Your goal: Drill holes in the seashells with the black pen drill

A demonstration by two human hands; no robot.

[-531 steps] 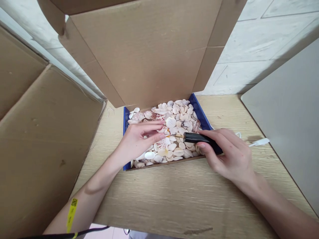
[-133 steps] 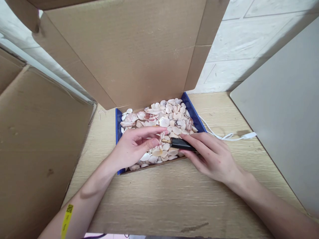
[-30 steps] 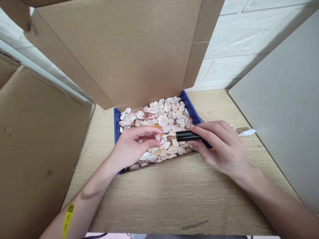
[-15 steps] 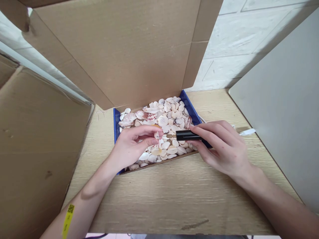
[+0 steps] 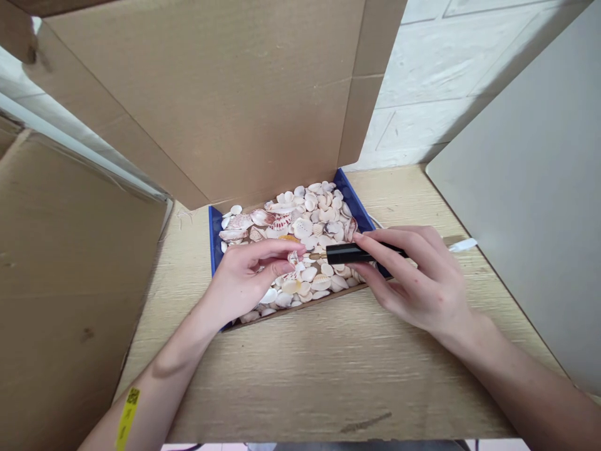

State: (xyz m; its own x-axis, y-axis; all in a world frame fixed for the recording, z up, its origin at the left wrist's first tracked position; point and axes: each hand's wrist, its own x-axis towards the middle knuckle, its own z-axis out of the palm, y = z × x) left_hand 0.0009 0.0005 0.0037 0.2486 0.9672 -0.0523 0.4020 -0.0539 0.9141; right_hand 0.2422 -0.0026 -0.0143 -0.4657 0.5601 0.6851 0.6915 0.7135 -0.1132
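Between the thumb and fingers of my left hand (image 5: 251, 269) is a small whitish seashell (image 5: 294, 257), pinched above the box. My right hand (image 5: 413, 272) grips a black pen-shaped mini drill (image 5: 347, 253) with a brass-coloured chuck (image 5: 318, 255) that points left at the shell. The tip comes close to the shell; whether they touch I cannot make out. Beneath both hands, loose seashells (image 5: 323, 216), pale and some with reddish-brown marks, fill a shallow box with blue side walls (image 5: 355, 199).
The box's brown cardboard lid (image 5: 225, 94) stands raised at the back. Another cardboard box (image 5: 70, 269) is at the left, and a pale panel (image 5: 521, 188) slants along the right. A white cable end (image 5: 463, 245) lies on the wooden table (image 5: 291, 382) beyond my right hand.
The whole view has shifted slightly, so the box and hands sit a little further left. Both hands keep their grips; the drill and shell stay nearly in place relative to each other.
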